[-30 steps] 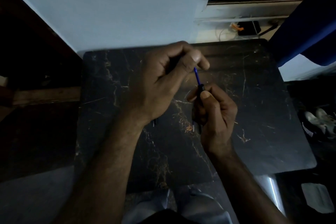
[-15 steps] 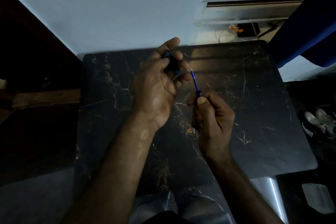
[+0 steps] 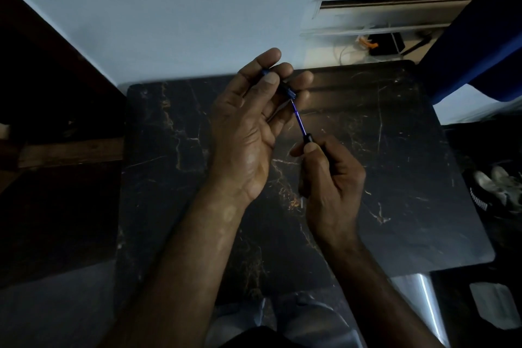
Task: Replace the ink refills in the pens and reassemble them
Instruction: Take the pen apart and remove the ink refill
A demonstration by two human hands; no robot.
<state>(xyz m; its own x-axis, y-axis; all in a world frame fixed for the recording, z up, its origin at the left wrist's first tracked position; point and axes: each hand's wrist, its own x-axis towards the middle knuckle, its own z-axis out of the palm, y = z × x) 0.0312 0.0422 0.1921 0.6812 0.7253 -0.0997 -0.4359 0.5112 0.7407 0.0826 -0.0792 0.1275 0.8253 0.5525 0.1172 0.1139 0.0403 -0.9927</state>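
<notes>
My right hand grips a dark pen barrel, from whose upper end a thin blue ink refill sticks out toward the upper left. My left hand, palm turned up, pinches a small dark blue pen piece between thumb and fingers. The refill's tip meets that piece. Both hands hover above the black marble table. A small pale pen part shows just below my right hand, mostly hidden.
The table's far edge touches a pale wall. Shoes lie on the floor at the right. A blue cloth hangs at the upper right. My knees sit under the near edge.
My left hand turned palm up and lifted from the refill with the dark piece, then brought the piece back onto the refill's tip. My right hand stayed about where it was.
</notes>
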